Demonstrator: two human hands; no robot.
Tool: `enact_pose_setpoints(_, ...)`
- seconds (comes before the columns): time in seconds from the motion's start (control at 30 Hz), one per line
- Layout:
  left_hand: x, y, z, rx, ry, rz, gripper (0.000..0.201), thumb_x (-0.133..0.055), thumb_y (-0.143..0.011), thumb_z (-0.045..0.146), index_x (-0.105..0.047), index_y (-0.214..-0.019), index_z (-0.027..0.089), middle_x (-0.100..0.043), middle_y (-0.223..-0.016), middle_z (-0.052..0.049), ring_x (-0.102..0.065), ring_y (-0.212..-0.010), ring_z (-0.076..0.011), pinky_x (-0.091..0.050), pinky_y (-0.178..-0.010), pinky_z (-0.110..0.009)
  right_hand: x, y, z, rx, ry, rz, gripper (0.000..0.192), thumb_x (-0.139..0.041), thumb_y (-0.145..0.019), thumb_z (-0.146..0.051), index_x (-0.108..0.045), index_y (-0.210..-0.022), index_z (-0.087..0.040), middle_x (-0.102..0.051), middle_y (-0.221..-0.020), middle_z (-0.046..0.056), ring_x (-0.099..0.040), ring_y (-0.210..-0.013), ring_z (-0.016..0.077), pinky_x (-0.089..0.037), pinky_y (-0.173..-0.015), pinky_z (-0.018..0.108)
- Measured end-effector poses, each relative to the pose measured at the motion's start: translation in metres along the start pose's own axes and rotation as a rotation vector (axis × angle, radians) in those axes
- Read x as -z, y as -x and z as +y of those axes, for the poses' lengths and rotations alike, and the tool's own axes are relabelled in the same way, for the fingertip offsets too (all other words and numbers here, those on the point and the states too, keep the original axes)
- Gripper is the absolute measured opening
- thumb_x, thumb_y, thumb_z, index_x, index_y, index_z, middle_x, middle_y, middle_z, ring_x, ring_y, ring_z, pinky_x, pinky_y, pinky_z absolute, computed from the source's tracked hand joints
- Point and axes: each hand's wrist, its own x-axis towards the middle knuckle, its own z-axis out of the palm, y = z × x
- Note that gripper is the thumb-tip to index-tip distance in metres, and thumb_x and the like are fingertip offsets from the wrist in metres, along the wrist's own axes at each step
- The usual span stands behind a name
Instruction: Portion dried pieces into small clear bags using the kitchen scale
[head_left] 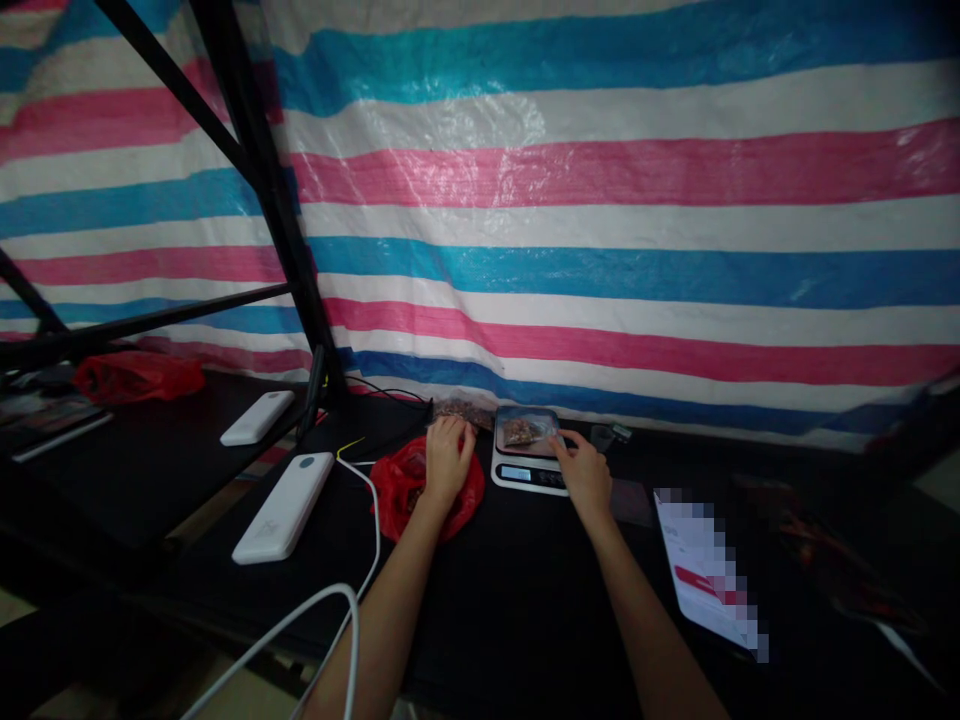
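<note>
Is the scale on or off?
On. The scale has a lit pale-blue display on its front, though the digits are too small to read. A bag lies on its platform, and the right hand touches its edge.

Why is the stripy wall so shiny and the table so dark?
In the head view, light glares off the striped plastic tarp, while the black table sits in shadow; edges bend from the wide lens, and the white paper sheet is partly pixelated.
</note>
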Motion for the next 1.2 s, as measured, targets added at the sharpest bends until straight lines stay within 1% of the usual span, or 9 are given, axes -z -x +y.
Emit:
enact_pose_setpoints(0.27, -0.001, 0.001, 0.001, 0.007, 0.044, -0.035, 0.022, -0.036, -0.086, 0.018, -0.053, -0.072, 0.016, -0.054, -0.075, -0.004, -0.046, -0.079, -0.0177, -0.035, -0.072, -0.03, -0.009, -0.003, 0.006, 0.105, -0.017, 0.072, 0.027, -0.048, -0.076, -0.047, -0.064, -0.084, -0.026, -0.066, -0.068, 0.004, -0.06, -0.061, 0.0203, -0.031, -0.048, 0.025)
enact_pose_setpoints(0.43, -0.001, 0.0, 0.007, -0.002, 0.153, -0.073, 0.023, -0.036, -0.086, 0.018, -0.055, -0.073, 0.016, -0.054, -0.079, -0.005, -0.046, -0.082, -0.0178, -0.037, -0.075, -0.032, -0.014, 0.0, 0.003, 0.223, -0.084, 0.168, 0.017, -0.048, -0.075, -0.037, -0.057, -0.077, -0.023, -0.063, -0.059, 0.001, -0.057, -0.051, 0.0159, -0.032, -0.048, 0.024)
enact_pose_setpoints(0.53, 0.0, 0.0, 0.016, -0.007, 0.298, -0.109, 0.022, -0.038, -0.086, 0.021, -0.057, -0.077, 0.017, -0.055, -0.084, -0.005, -0.047, -0.086, -0.0177, -0.037, -0.08, -0.032, -0.013, 0.005, -0.004, 0.336, -0.175, 0.185, 0.013, -0.049, -0.074, -0.034, -0.053, -0.076, -0.022, -0.061, -0.058, -0.001, -0.059, -0.054, 0.0161, -0.037, -0.051, 0.024)
enact_pose_setpoints(0.63, 0.0, 0.001, 0.024, 0.062, 0.515, -0.105, 0.019, -0.047, -0.082, 0.028, -0.058, -0.095, 0.019, -0.056, -0.098, -0.006, -0.047, -0.097, -0.0187, -0.036, -0.087, -0.034, -0.011, 0.012, -0.01, 0.51, -0.308, 0.122, 0.013, -0.05, -0.074, -0.034, -0.052, -0.073, -0.021, -0.06, -0.06, -0.001, -0.059, -0.053, 0.0143, -0.04, -0.051, 0.023)
enact_pose_setpoints(0.73, -0.002, -0.001, 0.027, 0.194, 0.82, -0.14, 0.039, -0.055, -0.077, 0.034, -0.051, -0.113, 0.02, -0.053, -0.115, -0.008, -0.046, -0.108, -0.02, -0.035, -0.092, -0.034, -0.01, 0.017, -0.015, 0.601, -0.446, 0.049, 0.015, -0.051, -0.075, -0.035, -0.053, -0.076, -0.02, -0.061, -0.062, -0.001, -0.058, -0.051, 0.0131, -0.039, -0.046, 0.021)
enact_pose_setpoints(0.8, -0.004, -0.002, 0.026, 0.273, 1.043, -0.247, 0.042, -0.056, -0.076, 0.036, -0.053, -0.114, 0.018, -0.056, -0.115, -0.009, -0.049, -0.107, -0.0208, -0.037, -0.091, -0.033, -0.011, 0.018, -0.016, 0.605, -0.542, 0.007, 0.018, -0.052, -0.075, -0.036, -0.055, -0.081, -0.019, -0.064, -0.069, 0.002, -0.059, -0.054, 0.0135, -0.039, -0.045, 0.021)
enact_pose_setpoints(0.93, -0.009, -0.003, 0.023, 0.407, 1.251, -0.415, 0.037, -0.065, -0.067, 0.039, -0.067, -0.089, 0.01, -0.068, -0.09, -0.012, -0.061, -0.084, -0.0216, -0.043, -0.08, -0.032, -0.012, 0.014, -0.014, 0.529, -0.676, -0.016, 0.025, -0.056, -0.073, -0.037, -0.061, -0.088, -0.018, -0.066, -0.079, 0.006, -0.062, -0.063, 0.0164, -0.044, -0.051, 0.023)
enact_pose_setpoints(1.07, -0.012, -0.001, 0.023, 0.485, 1.328, -0.442, 0.046, -0.075, -0.055, 0.035, -0.067, -0.093, 0.011, -0.069, -0.088, -0.011, -0.062, -0.078, -0.02, -0.044, -0.076, -0.03, -0.01, 0.011, -0.013, 0.449, -0.795, -0.005, 0.029, -0.06, -0.069, -0.038, -0.062, -0.089, -0.017, -0.066, -0.077, 0.006, -0.062, -0.065, 0.0172, -0.046, -0.053, 0.025)
enact_pose_setpoints(1.2, -0.013, -0.001, 0.024, 0.54, 1.292, -0.392, 0.039, -0.076, -0.049, 0.039, -0.07, -0.073, 0.008, -0.069, -0.071, -0.01, -0.062, -0.065, -0.0185, -0.045, -0.066, -0.028, -0.01, 0.011, -0.014, 0.425, -0.864, 0.017, 0.031, -0.062, -0.068, -0.038, -0.061, -0.091, -0.017, -0.065, -0.077, 0.005, -0.061, -0.065, 0.0164, -0.047, -0.055, 0.025)
